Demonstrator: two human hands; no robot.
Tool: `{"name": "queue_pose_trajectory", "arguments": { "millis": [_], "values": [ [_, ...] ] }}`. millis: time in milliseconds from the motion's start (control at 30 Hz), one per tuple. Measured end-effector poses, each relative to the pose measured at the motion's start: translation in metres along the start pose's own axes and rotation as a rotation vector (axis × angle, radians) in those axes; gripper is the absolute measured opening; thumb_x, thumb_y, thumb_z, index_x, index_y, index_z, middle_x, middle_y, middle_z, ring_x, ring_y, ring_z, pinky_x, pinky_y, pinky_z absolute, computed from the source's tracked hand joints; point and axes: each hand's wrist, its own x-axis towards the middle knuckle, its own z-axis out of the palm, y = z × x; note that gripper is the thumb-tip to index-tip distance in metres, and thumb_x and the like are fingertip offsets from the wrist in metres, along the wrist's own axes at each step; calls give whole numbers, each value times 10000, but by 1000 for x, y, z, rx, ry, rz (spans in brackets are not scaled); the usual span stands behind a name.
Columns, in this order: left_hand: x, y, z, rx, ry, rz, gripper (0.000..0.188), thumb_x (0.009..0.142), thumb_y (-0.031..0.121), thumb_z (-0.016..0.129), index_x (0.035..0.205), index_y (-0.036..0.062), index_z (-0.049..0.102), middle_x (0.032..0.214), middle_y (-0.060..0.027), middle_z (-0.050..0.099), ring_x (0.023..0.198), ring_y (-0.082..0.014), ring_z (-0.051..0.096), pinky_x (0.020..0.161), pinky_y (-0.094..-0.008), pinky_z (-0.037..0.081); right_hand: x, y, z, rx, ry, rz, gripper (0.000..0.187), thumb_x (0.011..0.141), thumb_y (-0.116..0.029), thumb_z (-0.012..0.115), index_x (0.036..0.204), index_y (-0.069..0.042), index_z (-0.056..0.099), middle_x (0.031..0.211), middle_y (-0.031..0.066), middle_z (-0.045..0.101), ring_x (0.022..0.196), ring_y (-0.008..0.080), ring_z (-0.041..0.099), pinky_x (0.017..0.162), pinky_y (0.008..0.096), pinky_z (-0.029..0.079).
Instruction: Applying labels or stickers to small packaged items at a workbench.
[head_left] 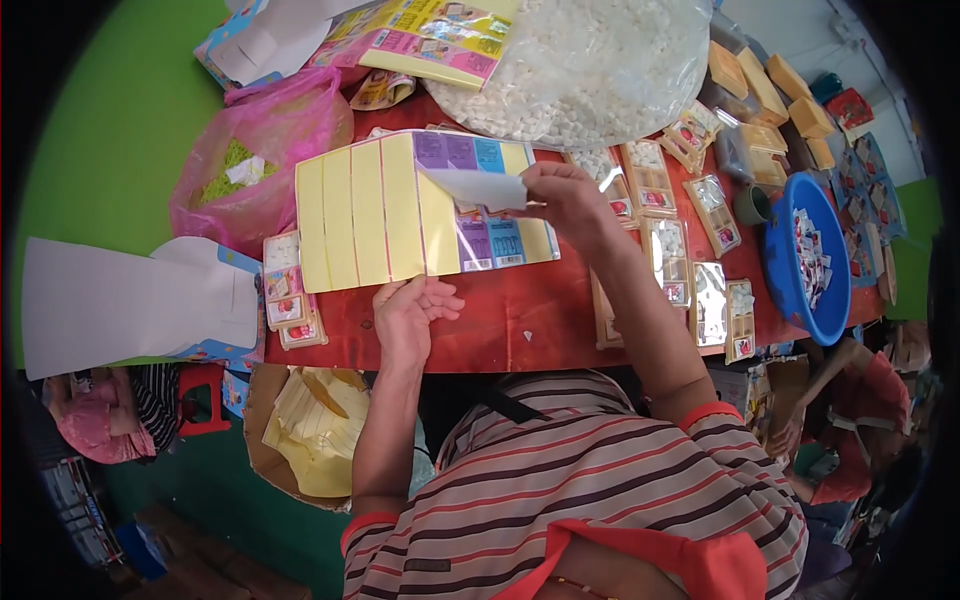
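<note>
A large sticker sheet (pixel 345 215) is held above the red-covered table, its left part bare yellow backing and its right part printed in purple and blue. My left hand (pixel 405 318) grips its lower edge, with some fingers curled loosely below. Between the fingertips of my right hand (pixel 572 200) is a sticker (pixel 475 187), white underside showing, lifted off the backing at its right end; whether its left end still clings I cannot tell. Divided trays (pixel 663 255) with white pieces and small packets lie to the right of the sheet, partly under my right forearm.
A big clear bag of white pieces (pixel 580 70) fills the back. At left are a pink bag (pixel 200 190) and a white card box piece (pixel 130 305). A blue basin (pixel 790 260) of packets stands right. A carton (pixel 265 450) of yellow backing sits below. Other people work nearby.
</note>
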Motion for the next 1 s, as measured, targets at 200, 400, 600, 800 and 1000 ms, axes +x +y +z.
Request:
{"name": "queue_pose_trajectory", "arguments": {
  "millis": [200,400,600,800,1000],
  "values": [
    [0,35,7,136,2,242,258,893,93,450,990,-75,621,755,-145,653,602,-193,612,596,-287,503,-24,-68,-56,307,-147,-331,188,897,-164,565,983,-18,646,986,113,675,974,257,637,941,515,467],
    [10,63,22,498,-110,502,288,869,102,473,1049,-51,638,864,-80,640,793,-139,561,753,-263,425,-72,-86,-97,349,-73,-458,291,918,-166,518,1157,-11,577,1134,161,645,1104,285,595,1002,560,401],
    [29,117,32,780,-78,711,153,864,86,488,842,-42,569,810,-87,559,790,-151,515,725,-298,405,-113,-80,-145,489,0,-563,273,943,-109,494,1190,-9,556,1181,165,628,1109,303,599,1038,587,362],
    [49,170,36,669,39,1228,99,860,55,504,845,-36,539,987,-109,583,912,-179,539,813,-285,419,-142,-77,-161,456,-22,-626,308,938,-85,490,1225,17,535,1246,205,587,1171,324,565,1050,591,359],
    [101,226,11,632,397,1312,167,871,88,514,923,-52,588,1071,-138,602,969,-215,561,879,-326,425,-139,-70,-137,435,62,-587,235,925,-80,513,1130,15,576,1154,178,631,1062,315,620,995,575,428]
  ]
}}
